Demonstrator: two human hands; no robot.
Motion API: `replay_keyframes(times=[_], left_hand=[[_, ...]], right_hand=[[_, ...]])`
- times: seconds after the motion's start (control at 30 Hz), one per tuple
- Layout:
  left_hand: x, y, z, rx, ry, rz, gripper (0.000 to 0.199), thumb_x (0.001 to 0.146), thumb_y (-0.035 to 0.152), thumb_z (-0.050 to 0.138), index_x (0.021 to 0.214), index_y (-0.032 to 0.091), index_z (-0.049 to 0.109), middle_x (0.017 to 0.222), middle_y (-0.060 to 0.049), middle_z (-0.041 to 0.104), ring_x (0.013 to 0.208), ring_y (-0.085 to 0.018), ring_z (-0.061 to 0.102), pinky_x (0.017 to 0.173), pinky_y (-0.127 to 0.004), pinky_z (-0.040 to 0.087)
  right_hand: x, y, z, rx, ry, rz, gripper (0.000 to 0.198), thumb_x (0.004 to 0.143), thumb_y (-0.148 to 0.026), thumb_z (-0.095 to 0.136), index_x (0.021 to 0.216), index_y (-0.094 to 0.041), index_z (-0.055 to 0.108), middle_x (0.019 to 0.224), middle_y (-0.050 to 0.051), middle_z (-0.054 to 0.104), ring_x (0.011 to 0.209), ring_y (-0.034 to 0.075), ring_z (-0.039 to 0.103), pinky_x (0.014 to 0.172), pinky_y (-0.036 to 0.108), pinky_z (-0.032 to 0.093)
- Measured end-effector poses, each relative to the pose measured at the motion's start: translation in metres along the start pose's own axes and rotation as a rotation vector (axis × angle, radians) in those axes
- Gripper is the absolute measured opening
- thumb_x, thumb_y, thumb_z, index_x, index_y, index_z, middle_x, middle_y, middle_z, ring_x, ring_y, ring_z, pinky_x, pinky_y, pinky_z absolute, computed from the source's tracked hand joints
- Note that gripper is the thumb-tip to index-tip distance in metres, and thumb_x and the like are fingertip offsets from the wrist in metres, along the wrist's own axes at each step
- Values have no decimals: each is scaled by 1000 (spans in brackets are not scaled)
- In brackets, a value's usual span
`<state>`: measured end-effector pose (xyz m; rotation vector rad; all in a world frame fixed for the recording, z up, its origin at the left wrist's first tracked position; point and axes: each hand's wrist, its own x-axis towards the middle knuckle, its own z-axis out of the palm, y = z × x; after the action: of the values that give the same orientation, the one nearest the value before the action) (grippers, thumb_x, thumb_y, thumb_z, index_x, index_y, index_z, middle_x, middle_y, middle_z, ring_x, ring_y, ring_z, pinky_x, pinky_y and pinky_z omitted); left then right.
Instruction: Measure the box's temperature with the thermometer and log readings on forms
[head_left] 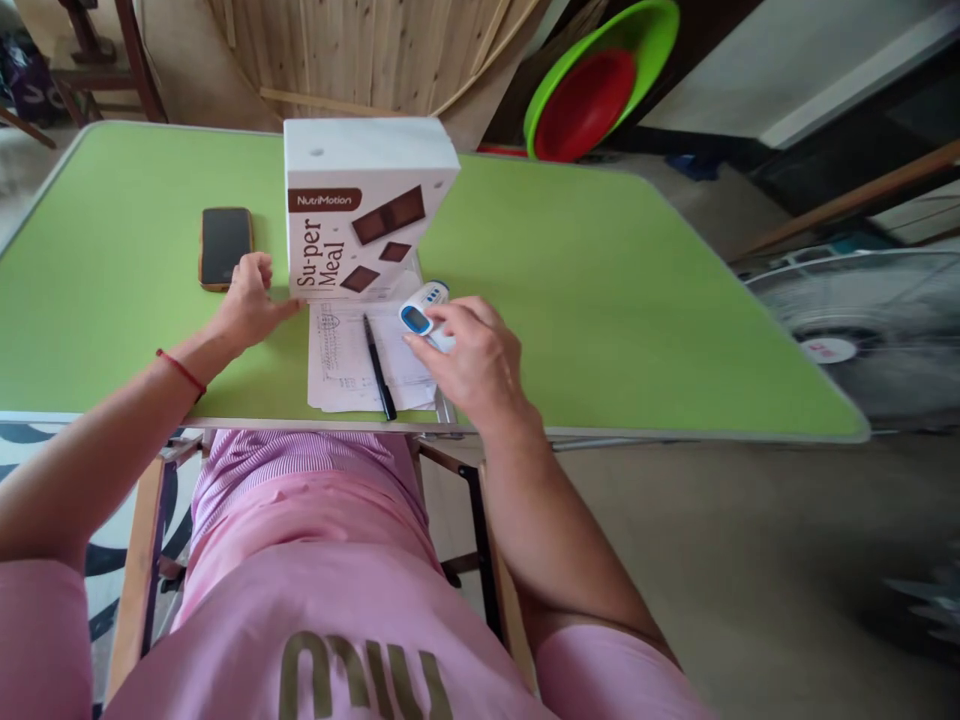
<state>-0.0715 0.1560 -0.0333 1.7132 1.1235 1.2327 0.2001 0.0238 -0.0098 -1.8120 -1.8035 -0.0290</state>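
My left hand (249, 303) rests on the green table, its thumb stretched out to the lower left corner of a white NutriMotion box (330, 225) and its other fingers loosely bent. Nothing shows in its grip. My right hand (480, 355) pinches a white and blue infrared thermometer (433, 292) by its body, small screen turned toward me. Handwritten paper sheets (337, 360) lie in front of the upright box, with a black pen (379, 368) slanting across them. A dark smartphone (226, 245) lies beyond my left hand.
The green table (600, 320) has a pale metal edge. On the floor to the right stands a fan (832, 340). Behind the table are a green basin (660, 40) and a red basin (589, 105), and a wooden chair (105, 70) stands at the far left.
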Motion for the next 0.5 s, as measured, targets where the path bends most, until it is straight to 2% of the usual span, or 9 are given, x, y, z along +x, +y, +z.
replay_keyframes(times=[0.07, 0.17, 0.23, 0.3, 0.4, 0.5], left_hand=[[-30, 16, -8, 298, -147, 23, 53, 60, 32, 90, 100, 19, 56, 103, -8, 55, 106, -30, 56, 98, -56, 50], [-82, 49, -9, 560, -356, 186, 52, 84, 42, 73, 124, 14, 57, 118, -16, 56, 110, -33, 55, 96, -54, 51], [-113, 65, -4, 708, -410, 279, 53, 95, 49, 59, 131, 10, 57, 114, -19, 59, 101, -33, 55, 89, -53, 51], [-134, 73, 4, 809, -418, 334, 58, 99, 54, 51, 135, 9, 56, 114, -20, 61, 100, -34, 55, 87, -51, 50], [-148, 72, 13, 907, -393, 356, 63, 100, 59, 46, 142, 13, 53, 114, -19, 63, 100, -33, 54, 85, -47, 48], [-149, 68, 18, 961, -390, 355, 62, 99, 59, 51, 147, 20, 50, 116, -16, 63, 104, -33, 54, 89, -46, 45]], right_hand=[[-4, -17, 4, 76, -118, 0, 25, 84, -37, 74, 104, -22, 71, 94, 8, 73, 81, 24, 67, 78, 41, 54], [-3, -37, 11, 23, -264, 4, 30, 85, -36, 73, 110, -21, 72, 88, 8, 73, 75, 23, 65, 70, 38, 52], [0, -42, 14, -31, -291, -6, 33, 88, -25, 63, 120, -21, 71, 91, 9, 73, 76, 24, 66, 71, 39, 52], [2, -41, 13, 14, -274, -20, 39, 88, -17, 54, 122, -22, 72, 93, 9, 73, 77, 24, 66, 75, 40, 53], [-2, -34, 10, 322, -184, -31, 35, 91, -23, 47, 112, -22, 75, 97, 8, 72, 82, 22, 67, 81, 40, 55], [-11, -29, 10, 733, -97, -28, 35, 92, -42, 55, 119, -24, 69, 95, 6, 69, 84, 21, 66, 82, 41, 57]])
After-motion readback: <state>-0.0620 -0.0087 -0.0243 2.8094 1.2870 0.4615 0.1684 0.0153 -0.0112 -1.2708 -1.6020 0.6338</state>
